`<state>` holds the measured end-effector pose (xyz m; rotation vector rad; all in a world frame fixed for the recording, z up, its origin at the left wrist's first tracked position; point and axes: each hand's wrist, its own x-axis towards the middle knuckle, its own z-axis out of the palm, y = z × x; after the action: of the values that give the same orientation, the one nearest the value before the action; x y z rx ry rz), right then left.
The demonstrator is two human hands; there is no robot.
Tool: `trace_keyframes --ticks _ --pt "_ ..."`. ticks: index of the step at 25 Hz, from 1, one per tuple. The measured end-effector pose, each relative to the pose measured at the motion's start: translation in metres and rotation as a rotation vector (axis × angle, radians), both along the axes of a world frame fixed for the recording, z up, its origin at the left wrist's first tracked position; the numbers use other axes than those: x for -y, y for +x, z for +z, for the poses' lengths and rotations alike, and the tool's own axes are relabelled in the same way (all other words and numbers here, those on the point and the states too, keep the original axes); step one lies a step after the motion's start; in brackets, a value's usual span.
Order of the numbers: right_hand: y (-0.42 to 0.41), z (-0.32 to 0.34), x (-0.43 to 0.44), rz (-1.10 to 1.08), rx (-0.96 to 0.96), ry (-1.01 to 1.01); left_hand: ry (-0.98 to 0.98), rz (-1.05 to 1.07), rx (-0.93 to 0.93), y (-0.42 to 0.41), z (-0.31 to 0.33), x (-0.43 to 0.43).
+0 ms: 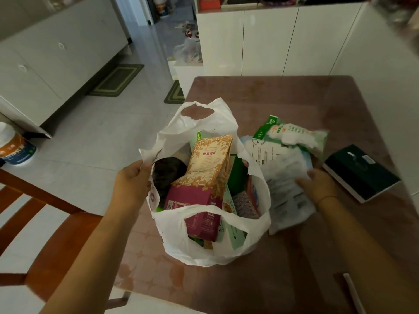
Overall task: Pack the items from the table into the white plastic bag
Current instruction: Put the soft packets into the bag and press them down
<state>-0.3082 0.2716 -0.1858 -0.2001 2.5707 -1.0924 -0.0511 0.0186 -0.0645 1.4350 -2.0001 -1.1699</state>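
The white plastic bag (197, 252) stands open on the brown table (283, 96), holding several items: a tan patterned pouch (210, 159), a purple box (199, 207) and a dark round thing (167, 171). My left hand (131, 182) pinches the bag's left rim. My right hand (317, 182) grips a white printed packet (281, 177) lying just right of the bag. A green and white packet (292, 132) lies behind it on the table.
A dark green box (360, 173) lies at the table's right side. A wooden chair (49, 218) stands at the left below the table edge. White cabinets (267, 39) line the back wall. A tub (15, 148) sits at far left.
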Motion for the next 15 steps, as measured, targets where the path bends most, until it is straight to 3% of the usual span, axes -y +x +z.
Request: trace_keyframes --ticks 4,6,8,10,12,15 --pt "0.012 0.100 0.023 -0.148 -0.272 -0.513 0.038 0.027 -0.054 0.001 0.002 -0.001" --pt "0.027 0.144 0.039 -0.120 -0.271 -0.782 0.064 0.024 -0.100 0.002 0.006 -0.002" --pt "0.044 0.165 0.059 -0.033 -0.221 -0.914 0.087 0.011 -0.134 0.003 0.009 -0.002" --pt "0.061 0.162 0.085 0.082 -0.111 -0.837 0.110 -0.008 -0.165 0.005 0.011 -0.001" --pt "0.082 0.140 0.109 0.265 0.012 -0.573 0.128 -0.027 -0.184 0.006 0.012 0.000" --pt "0.110 0.114 0.126 0.531 -0.007 -0.207 0.142 -0.051 -0.179 0.006 0.012 -0.001"
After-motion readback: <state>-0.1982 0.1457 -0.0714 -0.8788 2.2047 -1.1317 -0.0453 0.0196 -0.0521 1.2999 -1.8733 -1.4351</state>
